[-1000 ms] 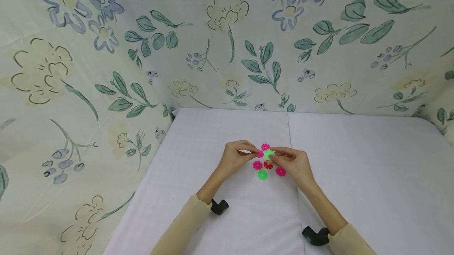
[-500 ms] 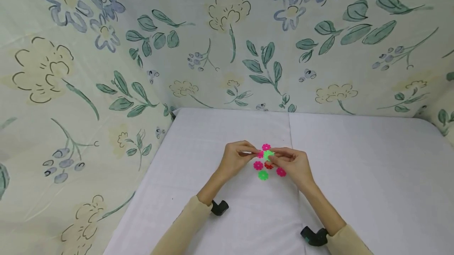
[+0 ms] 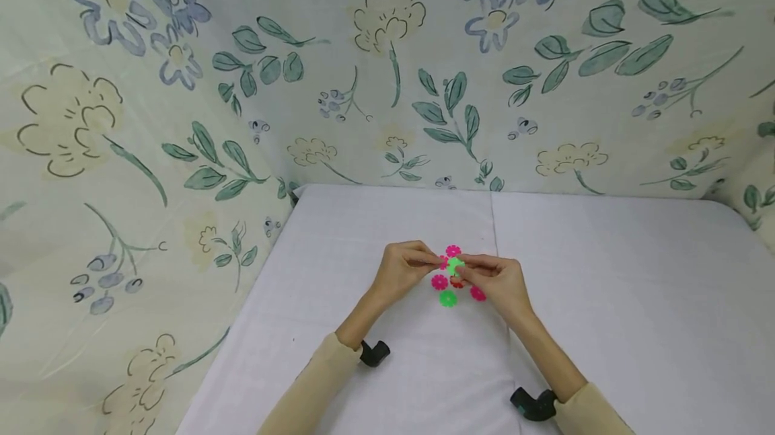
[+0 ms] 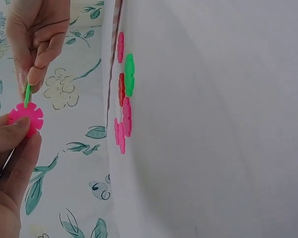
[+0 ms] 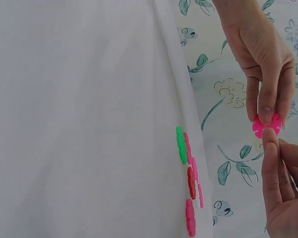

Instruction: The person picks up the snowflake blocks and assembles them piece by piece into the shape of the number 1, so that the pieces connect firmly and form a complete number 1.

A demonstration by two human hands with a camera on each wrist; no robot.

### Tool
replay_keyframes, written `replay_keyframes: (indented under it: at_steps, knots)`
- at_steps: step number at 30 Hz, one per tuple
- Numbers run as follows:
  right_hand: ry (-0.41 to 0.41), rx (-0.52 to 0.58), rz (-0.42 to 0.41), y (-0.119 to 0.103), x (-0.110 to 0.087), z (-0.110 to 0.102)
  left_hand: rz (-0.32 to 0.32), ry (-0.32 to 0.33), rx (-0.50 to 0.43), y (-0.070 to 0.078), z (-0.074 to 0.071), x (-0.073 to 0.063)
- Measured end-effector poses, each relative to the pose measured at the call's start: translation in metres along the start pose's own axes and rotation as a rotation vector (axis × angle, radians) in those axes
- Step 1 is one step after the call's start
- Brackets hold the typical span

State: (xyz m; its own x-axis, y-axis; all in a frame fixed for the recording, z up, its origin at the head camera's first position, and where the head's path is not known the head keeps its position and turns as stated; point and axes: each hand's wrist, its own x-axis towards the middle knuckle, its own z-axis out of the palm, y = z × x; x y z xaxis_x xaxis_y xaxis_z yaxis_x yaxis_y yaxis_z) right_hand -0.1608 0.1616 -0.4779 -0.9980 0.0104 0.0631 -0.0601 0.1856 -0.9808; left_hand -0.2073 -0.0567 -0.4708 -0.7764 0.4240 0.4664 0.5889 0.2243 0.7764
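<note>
My left hand (image 3: 399,272) pinches a pink notched plastic disc (image 4: 36,118) between thumb and fingers. With thumb and forefinger, my right hand (image 3: 501,284) pinches a green notched disc (image 3: 455,265). In the left wrist view the green disc stands edge-on, at right angles to the pink one, its lower end at the pink rim. Whether it sits in a notch I cannot tell. The right wrist view shows the pink disc (image 5: 260,128) facing the camera, while the right fingers cover the green one. Both discs are held above the table.
Loose flower-shaped discs lie under and around the hands: a green one (image 3: 448,298), a red one (image 3: 457,283) partly hidden, and several pink ones (image 3: 439,282). White cloth covers the table (image 3: 636,300). Behind it hangs a floral curtain (image 3: 387,85).
My right hand has shifted slightly left, bringing the green disc closer to the pink one. The left hand stays nearly still. The loose discs have not moved.
</note>
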Motion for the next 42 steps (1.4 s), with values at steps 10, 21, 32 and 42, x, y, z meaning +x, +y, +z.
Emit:
replay_keyframes:
  at_steps: [10, 21, 32, 42]
  knots:
    - [-0.01, -0.001, 0.008, -0.002, 0.001, 0.007, 0.051, 0.081, 0.007, -0.004, 0.008, -0.006]
    - [0.055, 0.141, 0.056, -0.002, 0.002, 0.018, 0.035, 0.131, 0.009, -0.007, 0.015, -0.005]
    - [-0.057, 0.108, 0.025, 0.003, 0.0, 0.009, 0.005, 0.094, -0.007, -0.005, 0.01, -0.004]
    - [-0.069, 0.044, 0.024, 0.004, -0.002, -0.018, -0.081, 0.085, -0.04, -0.007, 0.004, 0.0]
